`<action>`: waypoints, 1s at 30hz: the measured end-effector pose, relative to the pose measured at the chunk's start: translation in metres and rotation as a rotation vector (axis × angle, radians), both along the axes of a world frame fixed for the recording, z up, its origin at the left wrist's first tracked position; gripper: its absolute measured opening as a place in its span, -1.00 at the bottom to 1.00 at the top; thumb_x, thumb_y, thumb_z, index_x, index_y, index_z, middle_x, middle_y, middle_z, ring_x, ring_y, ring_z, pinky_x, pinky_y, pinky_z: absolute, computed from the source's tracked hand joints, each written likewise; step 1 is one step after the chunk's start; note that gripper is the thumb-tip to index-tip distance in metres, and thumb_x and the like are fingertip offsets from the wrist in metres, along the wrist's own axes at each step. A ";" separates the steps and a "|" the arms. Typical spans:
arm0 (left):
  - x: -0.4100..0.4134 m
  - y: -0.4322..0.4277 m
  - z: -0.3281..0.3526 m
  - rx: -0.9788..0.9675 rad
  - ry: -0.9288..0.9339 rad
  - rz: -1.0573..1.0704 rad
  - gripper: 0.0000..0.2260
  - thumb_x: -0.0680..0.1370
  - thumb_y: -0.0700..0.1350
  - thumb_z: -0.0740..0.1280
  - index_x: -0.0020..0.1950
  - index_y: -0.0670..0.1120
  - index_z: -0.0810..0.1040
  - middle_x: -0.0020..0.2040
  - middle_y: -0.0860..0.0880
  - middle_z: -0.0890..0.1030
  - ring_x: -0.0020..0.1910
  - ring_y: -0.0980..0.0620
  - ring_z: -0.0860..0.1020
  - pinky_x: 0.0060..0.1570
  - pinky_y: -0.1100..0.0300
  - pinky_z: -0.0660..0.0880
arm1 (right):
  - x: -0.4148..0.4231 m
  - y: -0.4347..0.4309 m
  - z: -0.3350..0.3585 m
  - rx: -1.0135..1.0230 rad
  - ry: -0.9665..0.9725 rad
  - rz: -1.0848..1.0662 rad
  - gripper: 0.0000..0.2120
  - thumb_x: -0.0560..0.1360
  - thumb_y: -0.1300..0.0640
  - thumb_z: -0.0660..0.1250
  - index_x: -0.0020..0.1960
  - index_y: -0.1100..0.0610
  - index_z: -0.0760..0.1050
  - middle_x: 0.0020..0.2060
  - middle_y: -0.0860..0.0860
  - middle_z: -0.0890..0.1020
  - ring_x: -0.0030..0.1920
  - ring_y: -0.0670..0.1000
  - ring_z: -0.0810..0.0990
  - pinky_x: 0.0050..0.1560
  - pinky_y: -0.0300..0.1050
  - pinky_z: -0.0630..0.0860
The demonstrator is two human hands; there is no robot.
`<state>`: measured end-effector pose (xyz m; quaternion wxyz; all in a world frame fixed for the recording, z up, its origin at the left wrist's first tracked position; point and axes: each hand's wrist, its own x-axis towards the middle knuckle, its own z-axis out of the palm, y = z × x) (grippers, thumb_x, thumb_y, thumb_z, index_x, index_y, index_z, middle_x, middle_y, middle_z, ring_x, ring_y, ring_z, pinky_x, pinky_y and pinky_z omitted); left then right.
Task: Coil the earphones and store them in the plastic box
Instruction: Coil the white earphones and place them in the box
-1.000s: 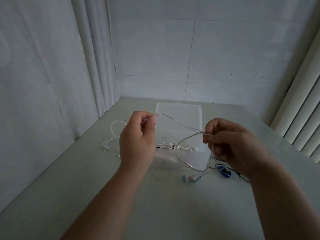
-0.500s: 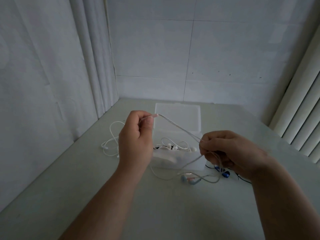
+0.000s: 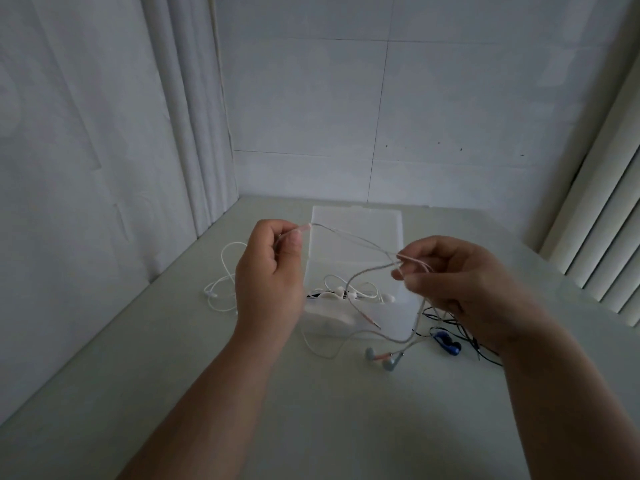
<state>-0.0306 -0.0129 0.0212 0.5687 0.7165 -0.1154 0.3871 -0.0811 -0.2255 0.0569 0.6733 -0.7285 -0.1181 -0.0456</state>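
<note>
**Earphone cable held between both hands above the table**

The left hand (image 3: pixel 268 282) was raised above the table (image 3: pixel 311 427), its thumb and forefinger pinching one end of the cable of the pale pink earphones (image 3: pixel 346 233). The right hand (image 3: pixel 460 282) pinched the same cable further along, with loose turns hanging about its fingers. The number of turns could not be determined. From the right hand the cable dropped to the table, where its two grey earbuds (image 3: pixel 384 359) lay just in front of the plastic box (image 3: pixel 394 315). The box stood open towards the middle of the far edge, lid upright, with white earphones (image 3: pixel 349 293) inside. A second white set (image 3: pixel 225 271) lay loose towards the left edge, beside the box. Blue earphones (image 3: pixel 448 342) on a black cable lay to the right of the box, partly hidden beneath the right hand.
</note>
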 end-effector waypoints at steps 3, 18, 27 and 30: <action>0.000 0.000 0.000 -0.007 0.005 0.002 -0.93 0.60 -0.12 0.27 -0.05 -0.07 0.53 -0.38 0.19 0.50 -0.38 0.24 0.45 -0.35 0.42 0.31 | 0.001 0.006 -0.002 -0.179 -0.042 -0.136 -0.84 0.38 0.42 0.43 -0.16 0.19 0.62 -0.30 0.12 0.71 -0.43 -0.15 0.55 -0.44 -0.40 0.38; -0.008 -0.003 0.002 -0.023 0.356 -0.612 -0.96 0.34 -0.18 0.27 -0.30 -0.08 0.51 -0.40 -0.05 0.59 -0.45 0.00 0.45 -0.48 0.22 0.36 | 0.006 0.007 0.001 0.400 0.183 -0.116 -0.72 0.51 0.40 0.05 -0.08 0.34 0.54 -0.31 0.17 0.64 -0.51 -0.06 0.44 -0.60 -0.29 0.34; -0.013 -0.009 -0.006 0.435 0.478 -0.654 -0.77 0.32 0.01 0.35 -0.03 0.12 0.55 -0.20 0.00 0.59 -0.21 -0.03 0.53 -0.21 0.14 0.43 | 0.009 0.019 0.000 0.624 0.205 -0.093 -0.75 0.53 0.39 0.06 -0.04 0.28 0.51 -0.34 0.11 0.58 -0.48 -0.06 0.46 -0.55 -0.29 0.40; -0.017 -0.013 -0.006 0.556 0.416 -0.556 -0.69 0.26 0.26 0.43 -0.10 0.16 0.51 -0.20 0.10 0.56 -0.25 0.15 0.51 -0.19 0.18 0.49 | 0.010 0.022 -0.001 0.636 0.187 -0.076 -0.75 0.53 0.40 0.06 -0.05 0.28 0.51 -0.35 0.11 0.58 -0.48 -0.06 0.46 -0.54 -0.28 0.40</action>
